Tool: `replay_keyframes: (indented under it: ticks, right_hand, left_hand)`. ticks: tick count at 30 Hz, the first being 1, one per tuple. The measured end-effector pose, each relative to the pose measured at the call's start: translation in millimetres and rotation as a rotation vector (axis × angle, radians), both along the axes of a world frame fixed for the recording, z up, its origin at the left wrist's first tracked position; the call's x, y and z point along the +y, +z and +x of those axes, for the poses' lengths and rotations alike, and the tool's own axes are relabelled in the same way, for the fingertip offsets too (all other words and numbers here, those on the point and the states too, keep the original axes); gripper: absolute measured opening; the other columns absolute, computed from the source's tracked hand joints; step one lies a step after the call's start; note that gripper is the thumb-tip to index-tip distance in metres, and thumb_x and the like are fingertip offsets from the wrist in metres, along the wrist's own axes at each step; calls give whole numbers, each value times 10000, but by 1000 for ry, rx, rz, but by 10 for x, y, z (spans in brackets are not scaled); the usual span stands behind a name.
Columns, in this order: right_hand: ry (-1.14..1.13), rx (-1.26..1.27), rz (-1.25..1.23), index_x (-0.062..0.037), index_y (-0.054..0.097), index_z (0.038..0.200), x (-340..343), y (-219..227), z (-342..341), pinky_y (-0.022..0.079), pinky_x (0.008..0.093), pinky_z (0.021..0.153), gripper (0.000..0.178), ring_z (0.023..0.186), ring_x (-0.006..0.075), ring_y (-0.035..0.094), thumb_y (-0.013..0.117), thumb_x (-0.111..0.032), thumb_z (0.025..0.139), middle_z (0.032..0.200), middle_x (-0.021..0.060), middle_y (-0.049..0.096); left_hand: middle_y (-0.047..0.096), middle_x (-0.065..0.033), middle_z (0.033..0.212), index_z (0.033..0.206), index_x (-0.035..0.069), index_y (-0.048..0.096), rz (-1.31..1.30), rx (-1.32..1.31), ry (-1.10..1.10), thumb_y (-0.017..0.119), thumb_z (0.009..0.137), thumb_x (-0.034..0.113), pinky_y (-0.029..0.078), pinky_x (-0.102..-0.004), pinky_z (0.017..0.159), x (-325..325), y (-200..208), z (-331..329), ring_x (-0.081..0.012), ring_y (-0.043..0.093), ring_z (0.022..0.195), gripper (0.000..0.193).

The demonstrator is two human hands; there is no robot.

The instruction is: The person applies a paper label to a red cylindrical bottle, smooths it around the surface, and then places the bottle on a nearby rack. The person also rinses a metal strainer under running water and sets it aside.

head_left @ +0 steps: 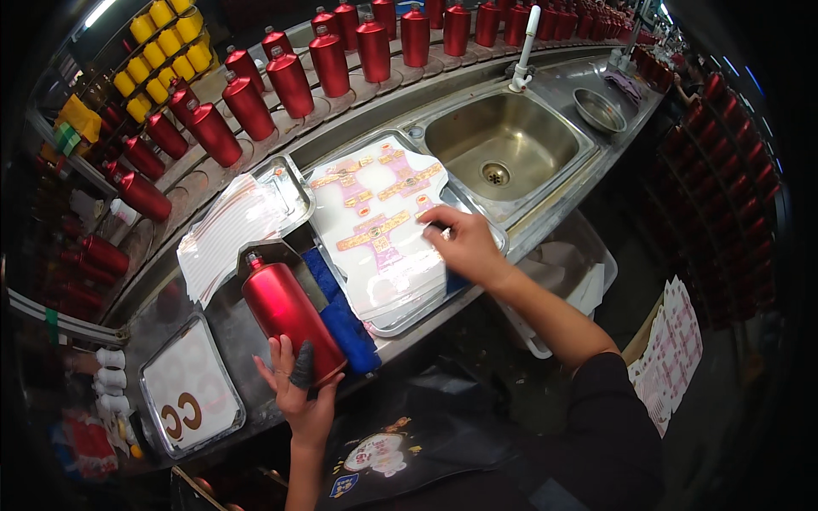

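Note:
A glossy red bottle (285, 315) with a narrow neck lies tilted at the counter's near side, beside a folded blue cloth (348, 336). My left hand (305, 396) cups its base, fingers spread along it; one finger wears a dark cover. Over a metal tray (400, 324) with patterned transfer decals (375, 234) on white sheets, my right hand (460, 243) has thumb and fingertips drawn together at a pink and gold decal's edge. Whether that decal is lifted I cannot tell.
Striped sheets (230, 226) overlap a smaller tray behind the bottle. Another tray (192, 383) with brown ring-shaped decals stands at left. Behind runs a conveyor of red bottles (328, 64). A steel sink (503, 140), white tap (527, 51) and metal bowl (599, 111) are at right.

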State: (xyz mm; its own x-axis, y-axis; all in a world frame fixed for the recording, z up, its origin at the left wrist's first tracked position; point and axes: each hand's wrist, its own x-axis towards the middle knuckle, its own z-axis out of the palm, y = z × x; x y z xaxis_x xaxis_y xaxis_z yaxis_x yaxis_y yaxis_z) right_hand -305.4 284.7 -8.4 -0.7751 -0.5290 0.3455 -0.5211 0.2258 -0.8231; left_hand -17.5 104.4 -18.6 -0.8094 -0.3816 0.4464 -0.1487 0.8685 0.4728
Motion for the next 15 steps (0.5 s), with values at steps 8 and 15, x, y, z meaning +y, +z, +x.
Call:
replay_keyframes:
  ticks: [8, 15]
  right_hand:
    - [-685, 156, 151, -10, 698, 1022, 1031, -440, -2047, 523, 347, 749, 284, 767, 273, 679, 631, -142, 779, 797, 134, 703]
    - [-914, 7, 344, -47, 467, 1392, 1145, -498, -3802, 448, 440, 1000, 696, 1192, 400, 553, 610, -226, 734, 1227, 266, 600]
  left_hand:
    - [488, -208, 1422, 1241, -2, 613, 306, 76, -15, 614, 884, 531, 94, -599, 1156, -73, 59, 64, -364, 384, 1384, 641]
    - [637, -297, 1088, 1188, -135, 568, 221, 365, 224, 451, 1000, 194, 510, -452, 809, -318, 29, 35, -417, 626, 964, 397]
